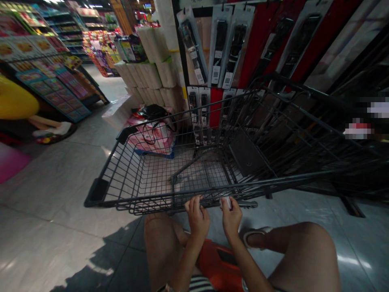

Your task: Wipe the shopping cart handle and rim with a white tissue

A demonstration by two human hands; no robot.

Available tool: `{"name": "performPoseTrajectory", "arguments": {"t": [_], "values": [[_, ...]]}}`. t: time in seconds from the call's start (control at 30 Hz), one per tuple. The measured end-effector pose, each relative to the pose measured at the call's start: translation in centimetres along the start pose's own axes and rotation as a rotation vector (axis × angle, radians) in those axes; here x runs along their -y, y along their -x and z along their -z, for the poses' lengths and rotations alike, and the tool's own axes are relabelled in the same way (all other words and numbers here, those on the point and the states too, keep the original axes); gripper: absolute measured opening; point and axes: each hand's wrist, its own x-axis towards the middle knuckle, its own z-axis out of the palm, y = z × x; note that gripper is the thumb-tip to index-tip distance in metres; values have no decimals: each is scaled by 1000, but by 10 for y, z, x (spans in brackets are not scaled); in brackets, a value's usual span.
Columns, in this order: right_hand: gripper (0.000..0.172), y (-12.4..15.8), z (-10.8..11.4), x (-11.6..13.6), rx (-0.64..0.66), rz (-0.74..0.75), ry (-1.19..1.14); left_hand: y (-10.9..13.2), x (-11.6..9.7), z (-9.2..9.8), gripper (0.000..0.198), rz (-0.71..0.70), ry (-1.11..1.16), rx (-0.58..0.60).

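Observation:
I am crouched low beside a dark wire shopping cart (100,190). My left hand (198,217) is held just under the cart's near rim with its fingers curled together, and what they hold is hidden. My right hand (231,215) is close beside it, pinching a small white object (227,201) between its fingertips. Both hands nearly touch the cart's lower bar. My bare knees show at the bottom, with an orange item (217,265) between them on my lap.
A rack of carded black goods (226,48) on red backing stands behind the cart. Stacked white paper rolls (154,73) and pink bags (152,136) sit on the floor to its left. Shelves of colourful packages (45,69) line the aisle at left.

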Motion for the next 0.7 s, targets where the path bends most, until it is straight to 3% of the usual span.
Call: {"name": "performPoseTrajectory", "arguments": {"t": [0.3, 0.7], "values": [[31, -6, 3, 18, 24, 113, 77, 1, 3, -4, 37, 9, 5, -16], [36, -11, -3, -4, 57, 199, 158, 0, 3, -4, 38, -8, 5, -31]]}}
